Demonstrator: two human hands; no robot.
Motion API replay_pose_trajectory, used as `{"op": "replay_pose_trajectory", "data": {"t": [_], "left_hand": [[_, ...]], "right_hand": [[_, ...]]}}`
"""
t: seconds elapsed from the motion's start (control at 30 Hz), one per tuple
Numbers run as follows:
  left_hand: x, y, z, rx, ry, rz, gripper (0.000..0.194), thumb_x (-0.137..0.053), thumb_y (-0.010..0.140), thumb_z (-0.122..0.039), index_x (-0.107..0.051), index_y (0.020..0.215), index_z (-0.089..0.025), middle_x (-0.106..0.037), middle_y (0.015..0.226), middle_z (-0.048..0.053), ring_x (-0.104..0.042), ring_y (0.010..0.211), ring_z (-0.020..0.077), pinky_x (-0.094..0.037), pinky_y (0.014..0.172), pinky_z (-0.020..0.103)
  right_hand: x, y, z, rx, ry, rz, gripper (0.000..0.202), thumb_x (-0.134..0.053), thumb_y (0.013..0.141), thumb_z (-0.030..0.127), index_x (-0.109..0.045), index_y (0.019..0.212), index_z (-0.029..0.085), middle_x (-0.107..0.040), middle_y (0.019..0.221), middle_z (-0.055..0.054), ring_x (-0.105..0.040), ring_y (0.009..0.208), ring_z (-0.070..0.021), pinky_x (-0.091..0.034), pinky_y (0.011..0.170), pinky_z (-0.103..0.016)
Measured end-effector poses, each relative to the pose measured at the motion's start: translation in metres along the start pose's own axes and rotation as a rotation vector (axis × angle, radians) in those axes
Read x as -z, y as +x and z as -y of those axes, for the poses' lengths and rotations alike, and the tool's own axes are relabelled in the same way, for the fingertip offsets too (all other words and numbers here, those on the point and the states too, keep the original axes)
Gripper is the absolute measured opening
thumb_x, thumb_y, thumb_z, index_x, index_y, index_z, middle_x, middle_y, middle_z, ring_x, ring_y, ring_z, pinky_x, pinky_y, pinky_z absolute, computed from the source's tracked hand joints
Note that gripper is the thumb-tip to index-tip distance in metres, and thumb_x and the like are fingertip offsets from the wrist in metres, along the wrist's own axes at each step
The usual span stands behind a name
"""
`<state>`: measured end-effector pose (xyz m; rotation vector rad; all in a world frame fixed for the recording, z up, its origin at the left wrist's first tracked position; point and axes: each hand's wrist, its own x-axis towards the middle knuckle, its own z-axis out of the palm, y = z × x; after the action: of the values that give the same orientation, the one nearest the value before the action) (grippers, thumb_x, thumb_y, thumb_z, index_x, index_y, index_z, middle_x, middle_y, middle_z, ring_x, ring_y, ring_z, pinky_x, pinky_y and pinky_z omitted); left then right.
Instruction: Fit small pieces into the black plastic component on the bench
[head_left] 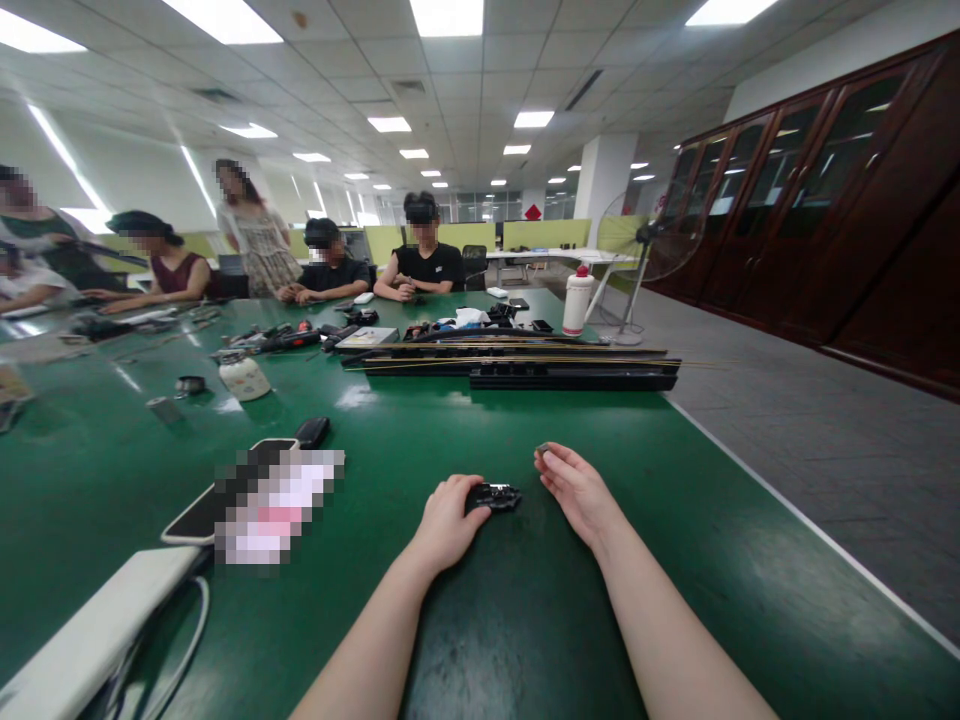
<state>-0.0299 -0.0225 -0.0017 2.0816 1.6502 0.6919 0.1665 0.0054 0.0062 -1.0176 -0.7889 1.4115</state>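
On the green table (495,610) lies a small black part with a shiny metal strip (499,496), its kind unclear. My left hand (451,515) grips its left end, thumb at the near side and fingers over the far side. To the right, my right hand (570,487) is raised a little above the table, apart from the black part. Between its thumb and fingertips it pinches a small greyish piece (543,450), too small to name.
Long black rails (577,381) with thin rods cross the table ahead. A white bottle (577,302) stands behind them. At left are a jar (244,377), a phone (225,495) and a white power bank-like block (105,625) with a cable. Several people sit or stand beyond.
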Motion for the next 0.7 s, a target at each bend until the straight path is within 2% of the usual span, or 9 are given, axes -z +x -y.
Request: {"op": "replay_pose_trajectory", "data": {"t": [0.57, 0.7], "left_hand": [[-0.0031, 0.0013, 0.0028, 0.005, -0.027, -0.032, 0.035, -0.055, 0.076, -0.025, -0.054, 0.111, -0.018, -0.058, 0.11, 0.008, -0.052, 0.103, 0.0214, -0.039, 0.09, 0.034], [-0.0026, 0.0014, 0.0022, 0.014, -0.026, -0.024, 0.035, -0.054, 0.076, -0.024, -0.054, 0.111, -0.019, -0.058, 0.111, 0.007, -0.052, 0.103, 0.0213, -0.038, 0.091, 0.034]], "right_hand": [[-0.0032, -0.0038, 0.0007, -0.026, -0.015, 0.025, 0.031, -0.073, 0.059, 0.036, -0.064, 0.086, 0.024, -0.07, 0.092, -0.002, -0.063, 0.088, -0.0185, -0.046, 0.073, -0.029], [-0.0082, -0.0062, -0.0015, 0.026, -0.106, 0.045, 0.035, -0.074, 0.057, 0.037, -0.065, 0.088, 0.022, -0.07, 0.094, -0.004, -0.062, 0.092, -0.0198, -0.045, 0.079, -0.032]]}}
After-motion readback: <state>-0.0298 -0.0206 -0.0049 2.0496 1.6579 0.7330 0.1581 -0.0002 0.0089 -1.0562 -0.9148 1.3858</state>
